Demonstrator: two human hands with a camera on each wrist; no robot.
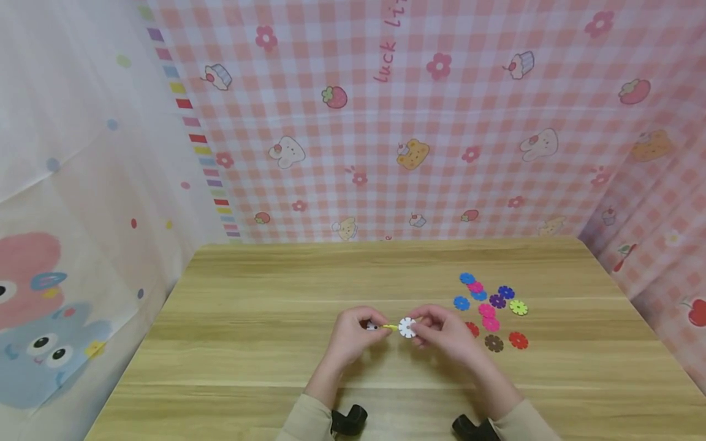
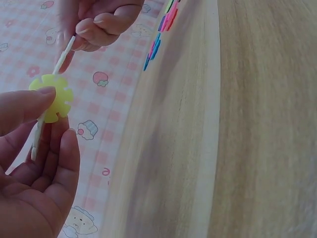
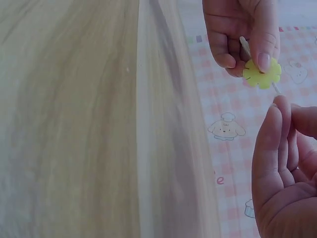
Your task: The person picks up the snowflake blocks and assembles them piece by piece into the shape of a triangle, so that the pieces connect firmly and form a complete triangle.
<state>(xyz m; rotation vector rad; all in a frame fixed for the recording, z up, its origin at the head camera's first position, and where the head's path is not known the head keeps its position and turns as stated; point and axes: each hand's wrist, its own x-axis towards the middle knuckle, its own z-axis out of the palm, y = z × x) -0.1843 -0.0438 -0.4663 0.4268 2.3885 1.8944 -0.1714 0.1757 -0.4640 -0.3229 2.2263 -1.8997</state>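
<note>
Over the middle of the wooden table (image 1: 248, 318) my two hands meet. My left hand (image 1: 361, 327) (image 2: 52, 124) pinches a yellow flower-shaped disc (image 2: 50, 96) (image 3: 261, 74) between thumb and fingers. A second white piece (image 2: 35, 144) runs edge-on behind the yellow disc inside that hand. My right hand (image 1: 427, 327) (image 2: 94, 27) pinches a white flower disc (image 1: 407, 327), seen edge-on in the left wrist view (image 2: 63, 52). The white disc's edge touches the yellow disc's rim. I cannot tell whether they are slotted together.
Several loose flower discs lie to the right of my hands, among them blue (image 1: 461, 303), pink (image 1: 491, 323), red (image 1: 518, 340), brown (image 1: 493, 343) and yellow-green (image 1: 518, 307). Pink checked cloth walls stand behind and at the right. A pale curtain hangs at the left.
</note>
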